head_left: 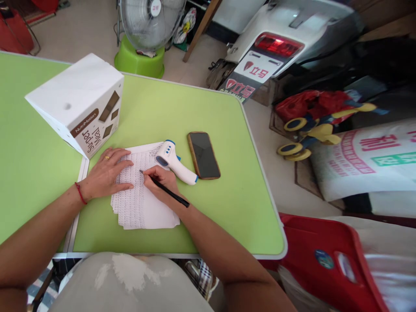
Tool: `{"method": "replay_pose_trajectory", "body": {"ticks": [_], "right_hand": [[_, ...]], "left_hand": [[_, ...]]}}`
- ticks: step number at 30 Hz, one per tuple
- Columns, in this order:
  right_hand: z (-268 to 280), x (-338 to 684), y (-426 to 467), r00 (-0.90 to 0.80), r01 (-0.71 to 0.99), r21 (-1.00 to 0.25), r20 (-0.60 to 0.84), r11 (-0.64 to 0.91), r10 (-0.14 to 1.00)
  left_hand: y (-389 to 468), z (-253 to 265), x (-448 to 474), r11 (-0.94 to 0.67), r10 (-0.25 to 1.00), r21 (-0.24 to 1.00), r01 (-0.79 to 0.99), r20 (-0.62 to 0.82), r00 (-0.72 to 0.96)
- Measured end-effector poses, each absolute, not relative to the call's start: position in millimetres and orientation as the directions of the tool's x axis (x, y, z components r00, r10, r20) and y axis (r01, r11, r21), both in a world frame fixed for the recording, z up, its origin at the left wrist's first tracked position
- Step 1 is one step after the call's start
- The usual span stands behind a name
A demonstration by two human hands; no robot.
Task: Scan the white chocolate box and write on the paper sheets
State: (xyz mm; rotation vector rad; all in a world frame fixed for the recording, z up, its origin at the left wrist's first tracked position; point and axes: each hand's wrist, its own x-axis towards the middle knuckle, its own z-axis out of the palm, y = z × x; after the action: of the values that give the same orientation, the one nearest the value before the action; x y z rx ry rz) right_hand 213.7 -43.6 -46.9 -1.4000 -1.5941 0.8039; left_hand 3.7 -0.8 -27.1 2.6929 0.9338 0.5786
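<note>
Sheets of paper [152,212] covered on the left in rows of handwriting lie on the green table. My left hand [105,173] rests open and flat on their left edge, fingers spread, with a ring and a red wrist cord. Between the fingers of my right hand [160,182] is a black pen [170,193], its tip at the writing near the sheet's middle. A white and blue infrared thermometer [175,162] lies on the papers' upper right part, just beyond my right hand. To its right is a smartphone [204,155] in a brown case, screen up and dark.
A white box [78,95] stands on the table beyond my left hand. The table's rim [260,160] curves at the right. Past it are a red plastic chair [321,242], a printed sack [373,160] and a white scooter [286,39]. A fan [151,21] sits on a green stool [139,58].
</note>
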Motion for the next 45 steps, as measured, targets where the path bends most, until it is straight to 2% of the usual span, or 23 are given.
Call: {"method": "replay_pose_trajectory", "body": {"ticks": [5, 12, 20, 31, 34, 38, 45], "right_hand": [[-46.1, 213.3, -43.7, -0.013, 0.408, -0.895, 0.193, 0.182, 0.981], [-46.3, 214.1, -43.3, 0.041, 0.375, -0.919, 0.144, 0.118, 0.989], [-47.9, 214.1, -42.8, -0.013, 0.477, -0.868, 0.151, 0.138, 0.989], [-45.4, 216.7, -44.7, -0.061, 0.418, -0.897, 0.127, 0.141, 0.99], [-45.5, 215.3, -44.9, -0.025, 0.401, -0.908, 0.12, 0.12, 0.992], [-47.2, 214.0, -43.3, 0.043, 0.421, -0.901, 0.136, 0.106, 0.99], [-47.4, 215.2, -41.8, -0.008, 0.435, -0.891, 0.144, 0.133, 0.99]], "left_hand": [[-0.4, -27.9, 3.4, -0.763, 0.639, 0.351, 0.543, 0.28, 0.716], [-0.7, -26.8, 3.3, -0.755, 0.646, 0.361, 0.548, 0.263, 0.717], [-0.5, -26.4, 3.7, -0.747, 0.652, 0.379, 0.547, 0.257, 0.713], [-0.9, -26.4, 3.7, -0.752, 0.65, 0.357, 0.555, 0.257, 0.715], [-0.5, -26.4, 3.7, -0.748, 0.654, 0.361, 0.557, 0.253, 0.713], [-0.3, -27.1, 3.3, -0.746, 0.654, 0.378, 0.549, 0.258, 0.711], [-0.6, -26.2, 3.2, -0.752, 0.648, 0.375, 0.542, 0.269, 0.713]]}}
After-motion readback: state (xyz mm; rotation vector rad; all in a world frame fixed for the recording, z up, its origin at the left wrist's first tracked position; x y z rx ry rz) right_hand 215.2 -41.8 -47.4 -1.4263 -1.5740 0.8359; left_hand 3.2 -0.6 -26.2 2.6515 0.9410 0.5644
